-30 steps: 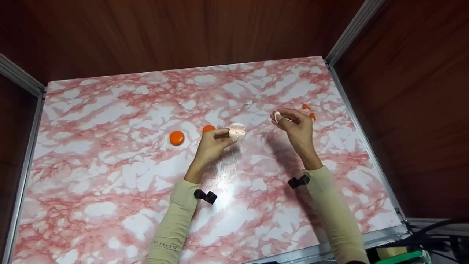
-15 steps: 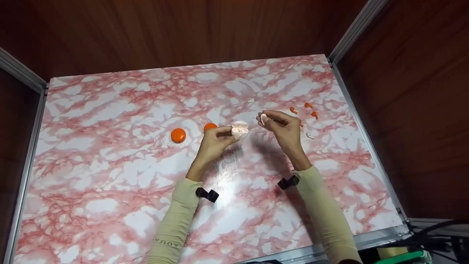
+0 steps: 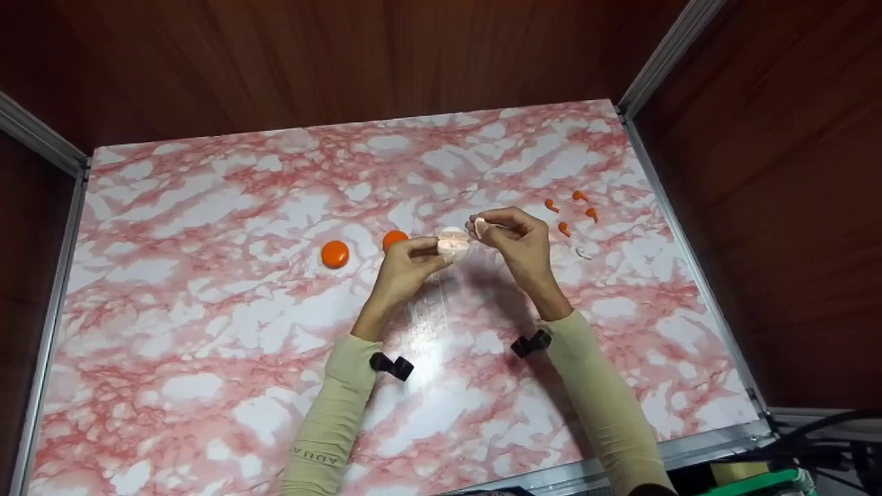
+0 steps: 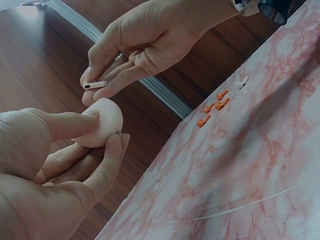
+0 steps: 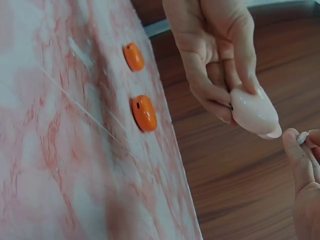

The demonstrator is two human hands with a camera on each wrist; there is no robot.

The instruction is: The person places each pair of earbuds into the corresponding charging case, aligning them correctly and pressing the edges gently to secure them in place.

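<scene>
My left hand (image 3: 405,270) grips a pale pinkish-white earbud case (image 3: 453,247) between thumb and fingers, held up with its lid raised. Seen from the right wrist, the smooth case (image 5: 254,112) is tilted and the thumb presses on its side. Just to the right, my right hand (image 3: 518,241) pinches a white earbud (image 3: 480,225). The earbud's stem (image 4: 95,85) sticks out between the fingertips in the left wrist view, with a dark spot at one end. The earbud and the case are close together but apart.
Several orange earbuds (image 3: 564,229) and one white earbud (image 3: 583,253) lie on the marbled table (image 3: 207,331) at right. An orange case (image 3: 335,254) lies to the left; a second orange case (image 3: 395,239) is partly hidden behind my left hand. Wooden panels (image 3: 344,62) border the table.
My right hand has moved left with the white earbud, closer to the case. Earbuds it hid on the table now show. The left hand has barely shifted.
</scene>
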